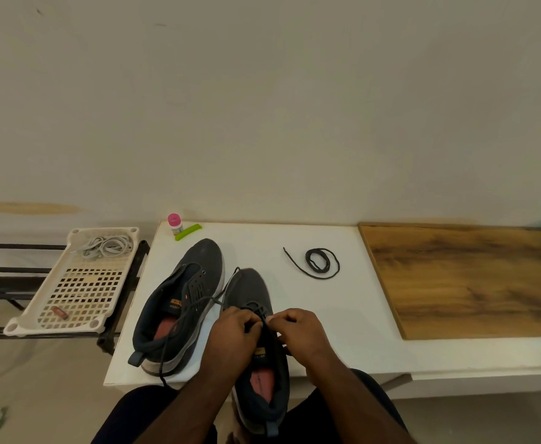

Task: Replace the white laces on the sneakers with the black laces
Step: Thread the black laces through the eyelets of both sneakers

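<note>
Two hands work at the near edge of the white tabletop point(342, 315): the left hand point(232, 336) and right hand point(299, 330) both have fingers curled, pinching the black lace point(185, 318) over the eyelets of the right sneaker point(256, 347), whose heel overhangs the tabletop edge toward the person's lap. The hands cover the middle of that sneaker's lacing. One free end of the lace trails left across the left sneaker point(182, 302), which lies just beside it and shows bare eyelets. Farther back and to the right, a second black lace point(318, 262) lies coiled, well apart from both hands. A wooden board point(470, 280) covers the right side. At the far left edge stand a pink-capped bottle point(174, 224) and green clip point(188, 232). Left of the tabletop, a perforated tray point(80, 290) holds the white laces point(107, 246).
</note>
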